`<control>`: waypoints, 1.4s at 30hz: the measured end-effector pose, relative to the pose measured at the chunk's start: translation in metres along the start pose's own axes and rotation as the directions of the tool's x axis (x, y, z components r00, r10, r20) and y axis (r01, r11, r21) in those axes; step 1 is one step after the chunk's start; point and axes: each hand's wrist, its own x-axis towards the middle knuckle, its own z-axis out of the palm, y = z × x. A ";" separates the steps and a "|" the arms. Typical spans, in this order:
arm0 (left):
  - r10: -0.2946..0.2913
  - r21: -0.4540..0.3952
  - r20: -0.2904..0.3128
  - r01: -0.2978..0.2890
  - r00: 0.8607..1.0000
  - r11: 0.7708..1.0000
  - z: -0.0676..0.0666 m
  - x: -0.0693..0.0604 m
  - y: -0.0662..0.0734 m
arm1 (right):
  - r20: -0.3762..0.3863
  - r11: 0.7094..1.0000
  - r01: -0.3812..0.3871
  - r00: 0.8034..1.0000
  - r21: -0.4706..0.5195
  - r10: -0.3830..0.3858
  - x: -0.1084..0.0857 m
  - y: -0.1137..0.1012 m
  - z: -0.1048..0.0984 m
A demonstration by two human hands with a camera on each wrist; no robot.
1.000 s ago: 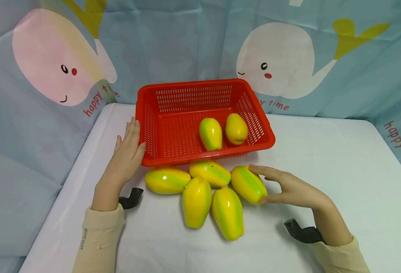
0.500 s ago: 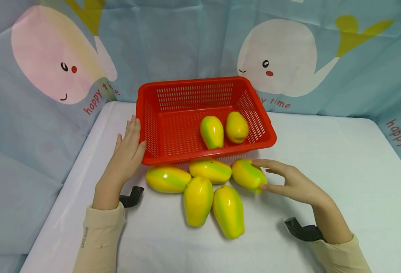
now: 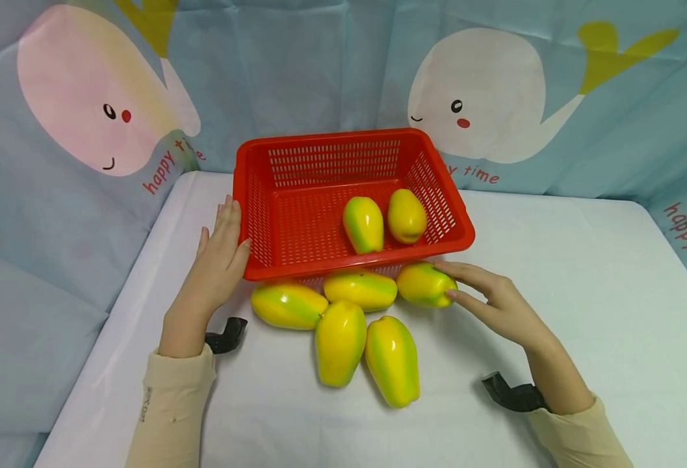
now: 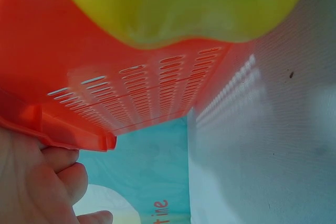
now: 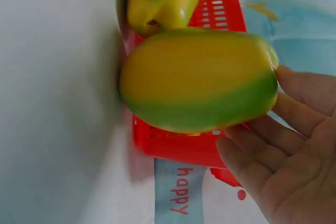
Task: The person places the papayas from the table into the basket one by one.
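A red plastic basket [image 3: 320, 263] stands at the back of the table with two yellow-green papayas [image 3: 363, 224] inside. My left hand [image 3: 211, 266] holds its left rim; the thumb lies over the rim, and in the left wrist view the fingers come beneath it. Several papayas lie in front of the basket. My right hand [image 3: 498, 302] pinches the end of the rightmost papaya [image 3: 427, 285] between thumb and fingers. In the right wrist view that papaya [image 5: 199, 80] is tilted, its held end raised, its other end low near the table.
Other loose papayas [image 3: 340, 344] lie close together on the white table [image 3: 320, 435], some right against the basket's front. A blue cloth with whale prints [image 3: 478, 97] hangs behind and at the sides. Black curved wrist mounts [image 3: 226, 335] jut from both wrists.
The right hand has shifted slightly forward, and the rightmost papaya has turned and tipped so its near end faces up. The left hand and basket stay in place.
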 end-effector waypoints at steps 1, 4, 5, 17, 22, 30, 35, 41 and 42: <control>-0.003 0.000 0.001 0.003 1.000 1.000 0.000 0.000 0.000 | -0.006 1.000 -0.008 1.000 0.000 0.008 0.000 0.000 0.001; -0.011 0.001 0.001 0.011 1.000 1.000 0.000 0.000 0.001 | -0.013 0.999 -0.048 0.999 -0.004 0.048 0.000 0.000 0.002; -0.012 0.002 0.000 0.012 1.000 1.000 0.000 0.000 0.001 | -0.015 0.998 -0.063 0.998 -0.013 0.063 0.000 0.000 0.002; -0.022 0.003 0.010 0.022 1.000 1.000 0.000 0.000 0.001 | -0.028 0.990 -0.118 0.993 -0.078 0.116 0.000 -0.005 0.006; -0.020 0.003 0.008 0.020 1.000 1.000 0.000 0.000 0.001 | -0.070 0.998 -0.027 0.997 -0.055 0.023 0.003 -0.005 0.009; -0.024 0.007 0.011 0.024 1.000 1.000 0.000 0.000 0.001 | -0.120 0.995 -0.045 0.992 -0.091 0.034 0.003 -0.006 0.011; -0.024 0.009 0.008 0.024 1.000 1.000 0.000 -0.001 0.000 | -0.110 0.984 -0.102 0.990 -0.148 0.086 0.003 -0.006 0.013; -0.014 0.005 0.007 0.014 1.000 1.000 0.000 0.000 0.000 | -0.151 0.973 -0.130 0.983 -0.190 0.102 0.002 -0.003 0.015; -0.012 0.003 0.008 0.012 1.000 1.000 0.000 0.000 0.000 | -0.155 0.973 -0.131 0.983 -0.191 0.102 0.002 -0.003 0.015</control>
